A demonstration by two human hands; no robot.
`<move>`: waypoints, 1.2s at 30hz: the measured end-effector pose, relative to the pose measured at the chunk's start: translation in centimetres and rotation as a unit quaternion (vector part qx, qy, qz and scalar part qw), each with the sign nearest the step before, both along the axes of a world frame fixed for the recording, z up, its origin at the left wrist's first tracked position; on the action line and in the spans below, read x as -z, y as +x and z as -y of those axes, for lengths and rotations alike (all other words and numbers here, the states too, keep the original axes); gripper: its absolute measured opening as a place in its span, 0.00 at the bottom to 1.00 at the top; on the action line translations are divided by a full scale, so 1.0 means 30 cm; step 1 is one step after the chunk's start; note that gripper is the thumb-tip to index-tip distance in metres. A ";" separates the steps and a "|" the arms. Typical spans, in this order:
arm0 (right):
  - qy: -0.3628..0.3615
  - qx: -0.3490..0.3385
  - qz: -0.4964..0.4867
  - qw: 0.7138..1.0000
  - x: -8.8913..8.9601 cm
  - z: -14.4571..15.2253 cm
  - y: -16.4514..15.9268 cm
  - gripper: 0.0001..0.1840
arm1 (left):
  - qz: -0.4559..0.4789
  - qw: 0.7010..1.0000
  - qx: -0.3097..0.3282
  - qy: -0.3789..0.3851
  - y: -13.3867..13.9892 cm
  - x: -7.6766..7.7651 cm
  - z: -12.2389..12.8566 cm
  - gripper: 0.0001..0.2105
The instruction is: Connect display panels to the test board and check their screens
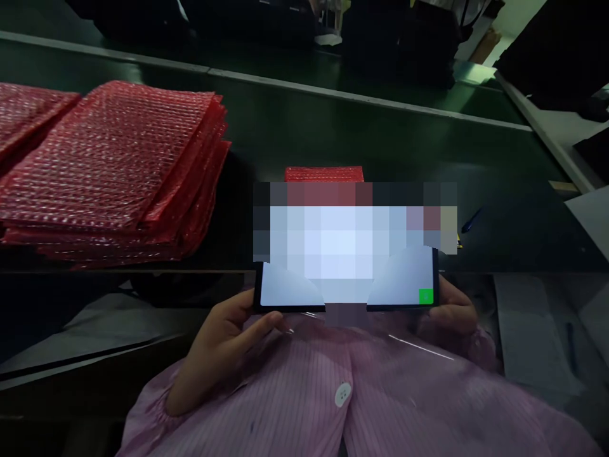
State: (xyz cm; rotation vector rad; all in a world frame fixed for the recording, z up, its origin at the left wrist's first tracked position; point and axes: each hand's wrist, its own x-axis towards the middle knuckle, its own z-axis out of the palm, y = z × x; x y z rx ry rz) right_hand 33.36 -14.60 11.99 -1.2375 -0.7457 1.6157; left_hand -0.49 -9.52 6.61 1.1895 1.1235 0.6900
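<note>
Head view, read left to right. At 9 o'clock on the dark green desk (295, 133) lie two stacks of red bubble-wrap bags: one stack (23, 114) is cut by the left edge, and the second stack (118, 171) sits just beside it, its many thin layers fanning out at the right edge. The bag surfaces are glossy and dimpled, their shape flat and rectangular.

At 7 o'clock the left hand (228, 336) grips the left short end of a phone (295, 285). Its fingers (266, 324) are curled closed under the lower edge, with the thumb side behind the device. The phone is a flat, thin rectangle with a dark frame and a lit pale screen, held lengthwise at the centre of the view, just above a pink striped garment (380, 393) with one white button (342, 393). Much of the screen is blurred and cannot be read; a small green square (425, 296) shows in its lower right corner.

At 12 o'clock from the phone, the top edge of one more red bubble-wrap bag (323, 173) shows behind it; whether the two touch cannot be told.

At 4 o'clock the right hand (454, 308) clasps the right short end of the phone, fingers closed around the edge.

Further right, at 3 o'clock, a blue pen (471, 221) lies on the desk. At 4 o'clock a sheet of grey paper (528, 330) carries a second blue pen (571, 346). Pens counted: two.
</note>
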 end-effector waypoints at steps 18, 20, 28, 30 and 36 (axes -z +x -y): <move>0.112 -0.180 -0.009 0.977 0.063 -0.122 -0.023 0.27 | -0.055 0.991 -0.064 -0.104 0.055 -0.029 -0.128 0.29; 0.123 -0.179 -0.029 0.976 0.068 -0.124 -0.023 0.27 | -0.063 0.989 -0.065 -0.116 0.062 -0.034 -0.142 0.31; 0.149 -0.198 -0.036 0.968 0.056 -0.129 -0.030 0.25 | -0.063 0.986 -0.068 -0.137 0.065 -0.024 -0.152 0.34; 0.159 -0.213 -0.031 0.964 0.054 -0.126 -0.029 0.25 | -0.063 0.986 -0.068 -0.140 0.055 -0.008 -0.150 0.35; 0.159 -0.236 -0.014 0.959 0.075 -0.110 -0.003 0.26 | -0.059 0.981 -0.066 -0.171 0.019 0.059 -0.162 0.35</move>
